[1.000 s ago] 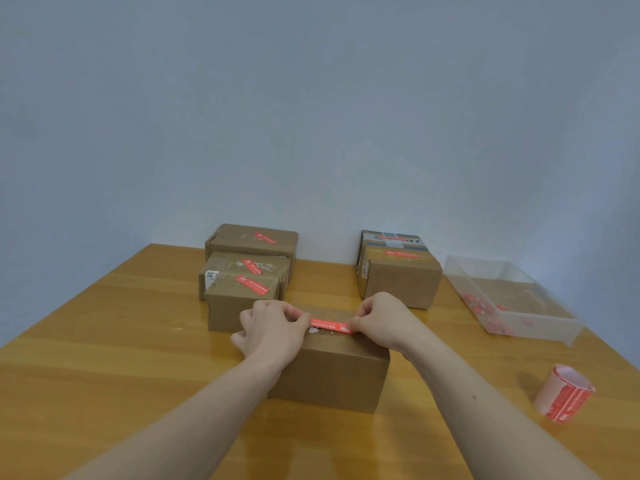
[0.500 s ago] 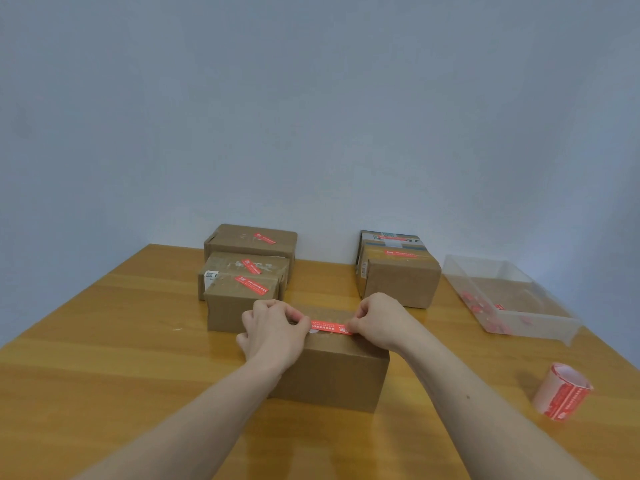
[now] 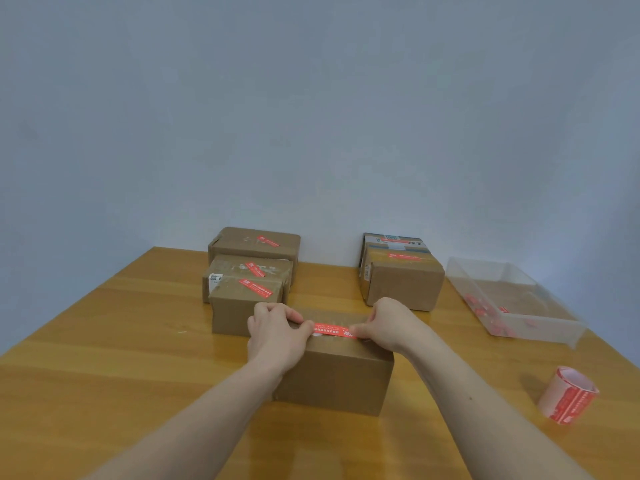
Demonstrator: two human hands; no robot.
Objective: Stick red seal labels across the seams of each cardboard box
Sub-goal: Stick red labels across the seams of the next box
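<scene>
**Seal label on front box: handling and hold points**

Item 1. Three sealed boxes (image 3: 254,268), at 11 o'clock on the bench (image 3: 121,341), set close together front to back. Each carries a red label on top. Judged done.

Item 2. Left hand (image 3: 277,336), at the left end of the front box's top. Fingers curled, thumb and fingertips pinching the left end of the label.

Item 3. Front box (image 3: 337,375), centre of the bench, closed. Cardboard, stiff enough to press against; probably light, so it could slide under a hard push.

Item 4. Red label (image 3: 334,330), lying left to right on top of the front box, stretched between the two hands. Thin, limp, sticky underneath, by judgement: it would wrinkle or cling to itself if slack. Best held by its two short ends, kept taut, then smoothed from the middle outward.

Item 5. Right hand (image 3: 388,323), pinching the right end of the label. Hands apart, the label's length between them.

Item 6. Labelled box (image 3: 401,278), at 1 o'clock.

Item 7. Clear tray (image 3: 533,329), at 2 o'clock, red scraps inside.

Item 8. Label roll (image 3: 568,396), at 4 o'clock, well apart from the front box.
</scene>
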